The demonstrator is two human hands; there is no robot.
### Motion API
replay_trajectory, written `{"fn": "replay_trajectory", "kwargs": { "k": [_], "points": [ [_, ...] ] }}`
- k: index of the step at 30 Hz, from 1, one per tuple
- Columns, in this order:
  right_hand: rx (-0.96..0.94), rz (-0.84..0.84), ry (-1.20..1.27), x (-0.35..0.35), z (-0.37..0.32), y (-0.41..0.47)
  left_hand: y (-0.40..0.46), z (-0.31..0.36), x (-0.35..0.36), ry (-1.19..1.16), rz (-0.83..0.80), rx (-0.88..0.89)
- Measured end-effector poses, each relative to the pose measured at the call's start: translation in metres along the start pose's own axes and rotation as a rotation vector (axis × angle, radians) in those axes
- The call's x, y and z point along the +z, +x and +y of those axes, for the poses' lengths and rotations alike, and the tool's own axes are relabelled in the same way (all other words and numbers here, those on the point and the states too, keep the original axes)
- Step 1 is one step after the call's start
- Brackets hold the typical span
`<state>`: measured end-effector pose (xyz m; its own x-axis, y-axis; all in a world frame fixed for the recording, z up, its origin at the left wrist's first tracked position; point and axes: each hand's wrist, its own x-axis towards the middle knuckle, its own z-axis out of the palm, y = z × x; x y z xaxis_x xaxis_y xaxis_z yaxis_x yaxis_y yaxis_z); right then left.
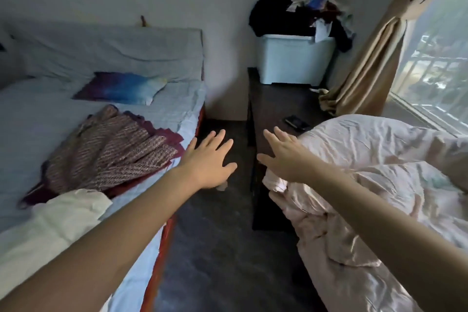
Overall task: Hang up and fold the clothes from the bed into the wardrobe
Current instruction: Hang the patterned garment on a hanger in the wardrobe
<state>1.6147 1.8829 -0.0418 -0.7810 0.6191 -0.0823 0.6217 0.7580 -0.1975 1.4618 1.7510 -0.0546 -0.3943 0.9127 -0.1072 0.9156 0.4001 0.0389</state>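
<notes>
Both my arms reach forward over the gap between two beds. My left hand (211, 159) is spread flat, fingers straight, holding nothing, just off the right edge of the left bed (38, 109). My right hand (283, 153) is also spread and holds nothing, beside a heap of pale pink cloth (367, 159). A striped maroon garment (109, 152) lies crumpled on the left bed's blue sheet. A cream garment (50, 225) lies at the bed's near end under my left forearm. No wardrobe is in view.
A blue and purple pillow (121, 87) sits near the head of the left bed. A dark low table (273, 109) carries a black phone (296, 122) and a pale blue bin (295, 58) piled with clothes. A tan curtain (374, 58) hangs beside the window at right. Dark floor runs between the beds.
</notes>
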Motion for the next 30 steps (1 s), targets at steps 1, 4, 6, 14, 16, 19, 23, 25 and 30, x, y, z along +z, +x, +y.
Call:
{"fn": "replay_trajectory", "kwargs": {
  "k": [1,4,6,14,16,19,23,25,30],
  "points": [
    [-0.046,-0.011,0.001,0.004,-0.011,0.014,-0.004,-0.012,0.002,0.001,-0.005,-0.047],
    [-0.214,-0.081,0.001,0.020,-0.055,0.049,-0.025,-0.056,0.007,-0.010,-0.005,-0.218],
    [-0.341,-0.125,-0.005,0.031,-0.093,0.070,-0.047,-0.091,0.012,-0.023,-0.005,-0.352],
    [-0.771,-0.186,-0.060,0.075,-0.256,0.119,-0.141,-0.206,0.046,-0.059,-0.046,-0.770],
    [-0.855,-0.185,-0.074,0.082,-0.298,0.125,-0.161,-0.234,0.048,-0.092,-0.033,-0.861],
    [-0.967,-0.187,-0.113,0.095,-0.357,0.137,-0.189,-0.278,0.054,-0.138,-0.021,-0.984],
    [-1.063,-0.199,-0.144,0.108,-0.427,0.156,-0.218,-0.334,0.064,-0.167,-0.065,-1.102],
    [-1.093,-0.212,-0.148,0.118,-0.454,0.163,-0.228,-0.358,0.069,-0.183,-0.073,-1.149],
    [-1.176,-0.275,-0.215,0.146,-0.498,0.173,-0.249,-0.387,0.085,-0.223,-0.102,-1.185]
  ]
}}
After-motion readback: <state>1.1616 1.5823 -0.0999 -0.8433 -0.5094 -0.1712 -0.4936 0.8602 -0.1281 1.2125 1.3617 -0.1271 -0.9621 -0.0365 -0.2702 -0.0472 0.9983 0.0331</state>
